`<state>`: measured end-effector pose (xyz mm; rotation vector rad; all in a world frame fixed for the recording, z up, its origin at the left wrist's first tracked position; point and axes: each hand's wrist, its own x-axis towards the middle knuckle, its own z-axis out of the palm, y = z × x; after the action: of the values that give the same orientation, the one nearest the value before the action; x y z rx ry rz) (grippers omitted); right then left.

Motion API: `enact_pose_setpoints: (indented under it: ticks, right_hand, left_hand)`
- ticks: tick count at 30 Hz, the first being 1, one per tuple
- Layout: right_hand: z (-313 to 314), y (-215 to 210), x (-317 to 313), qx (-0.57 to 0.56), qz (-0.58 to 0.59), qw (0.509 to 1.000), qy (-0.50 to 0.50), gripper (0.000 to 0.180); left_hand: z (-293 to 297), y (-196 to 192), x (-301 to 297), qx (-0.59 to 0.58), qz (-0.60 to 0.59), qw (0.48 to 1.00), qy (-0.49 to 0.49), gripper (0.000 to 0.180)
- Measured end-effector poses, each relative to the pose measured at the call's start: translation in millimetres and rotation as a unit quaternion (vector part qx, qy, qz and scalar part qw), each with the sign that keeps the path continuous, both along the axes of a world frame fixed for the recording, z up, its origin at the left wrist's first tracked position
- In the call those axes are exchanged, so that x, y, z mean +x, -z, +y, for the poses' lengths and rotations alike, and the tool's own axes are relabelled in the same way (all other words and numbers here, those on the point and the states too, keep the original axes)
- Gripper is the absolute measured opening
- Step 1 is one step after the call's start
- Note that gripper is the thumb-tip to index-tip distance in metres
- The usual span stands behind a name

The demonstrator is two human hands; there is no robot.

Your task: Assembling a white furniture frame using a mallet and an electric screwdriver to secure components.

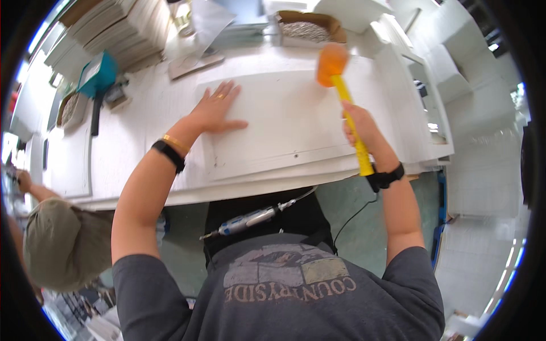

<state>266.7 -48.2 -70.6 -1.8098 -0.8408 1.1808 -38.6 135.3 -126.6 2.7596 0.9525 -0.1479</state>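
Note:
My left hand (pixel 217 111) lies flat with spread fingers on the left part of a white panel (pixel 278 111). My right hand (pixel 368 131) is wrapped round the yellow handle of a mallet (pixel 332 62). Its orange head is blurred and shows over the panel's far right corner; whether it touches the panel I cannot tell. Near the panel's front edge is a small dark fitting or hole (pixel 296 156). A silver and blue power screwdriver (pixel 247 221) lies across my lap, with a cable or hose at its end.
The white workbench (pixel 142 153) carries an open cardboard box of small metal parts (pixel 310 31) at the back, a teal container (pixel 98 74), stacked boards (pixel 119 34) and a flat block (pixel 196 66). A white frame (pixel 424 96) stands at right. Another person (pixel 65 241) works at left.

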Motion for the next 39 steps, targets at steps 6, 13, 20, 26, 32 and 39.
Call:
enact_pose_setpoints:
  ticks: [6, 13, 20, 26, 32, 39]
  right_hand:
    - [-44.4, -24.8, -46.3, -0.028, 0.115, 0.991, -0.062, 0.04]
    - [-14.6, -18.4, -113.4, -0.012, 0.103, 0.978, -0.179, 0.04]
    - [72.1, -26.0, -152.9, 0.016, 0.059, 0.974, -0.219, 0.044]
    - [90.5, 4.1, -163.0, -0.04, -0.021, 0.967, -0.25, 0.044]
    - [85.6, 6.5, -168.7, -0.024, 0.033, 0.969, -0.244, 0.045]
    - [30.2, -32.1, -174.7, 0.022, 0.159, 0.966, -0.204, 0.043]
  left_hand:
    - [17.9, -2.6, -23.1, 0.007, -0.01, 1.0, 0.026, 0.066]
    - [-61.3, 1.1, -44.6, 0.09, -0.042, 0.995, 0.009, 0.059]
    - [-105.7, 9.7, -54.4, 0.093, -0.116, 0.988, -0.045, 0.06]
    - [-105.2, 9.8, -55.9, 0.09, -0.132, 0.986, -0.044, 0.06]
    - [-97.1, 23.5, -59.0, 0.055, -0.184, 0.98, -0.057, 0.054]
    - [-84.4, 16.0, -100.0, -0.003, -0.4, 0.901, -0.169, 0.032]
